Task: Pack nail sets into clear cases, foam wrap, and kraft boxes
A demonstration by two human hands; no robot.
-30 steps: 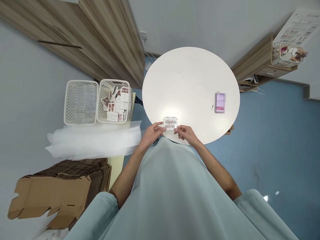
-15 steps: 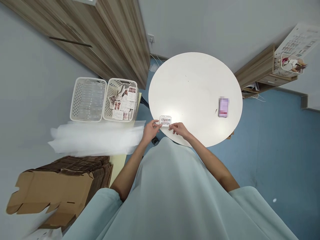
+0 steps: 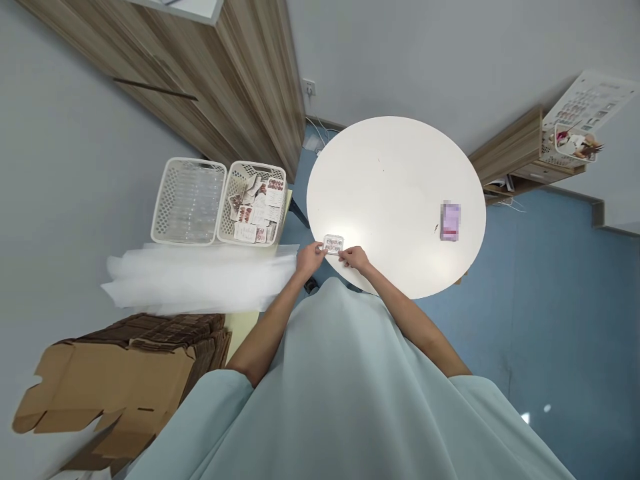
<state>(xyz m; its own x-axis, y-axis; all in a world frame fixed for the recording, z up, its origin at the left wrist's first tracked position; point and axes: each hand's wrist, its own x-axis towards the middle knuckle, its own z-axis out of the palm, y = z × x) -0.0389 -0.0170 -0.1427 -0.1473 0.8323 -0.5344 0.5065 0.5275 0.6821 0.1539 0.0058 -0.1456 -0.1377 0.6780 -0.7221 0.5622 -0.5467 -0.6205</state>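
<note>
A small clear plastic case [image 3: 333, 243] with rows of small dark oval pieces inside lies at the near-left edge of the round white table [image 3: 395, 173]. My left hand [image 3: 310, 259] pinches the case at its left side, fingers bent together. At the lower right corner, my right hand [image 3: 354, 257] has its thumb and fingertips closed on the edge of the same case. Both wrists come in from below, over the table's near edge. The case looks shut, though its lid is too small to make out clearly.
A pink-purple pack [image 3: 451, 221] lies on the table's right. At left stand a white basket of clear cases [image 3: 189, 200] and a basket of printed cards [image 3: 255, 207]. Below are white foam sheets [image 3: 200, 280] and folded cardboard boxes [image 3: 115, 380]. A wooden cabinet [image 3: 240, 87] rises behind.
My left fingers, spread before, have closed in on the case's left side. My right hand stays at its lower right corner. The whole view has shifted slightly.
</note>
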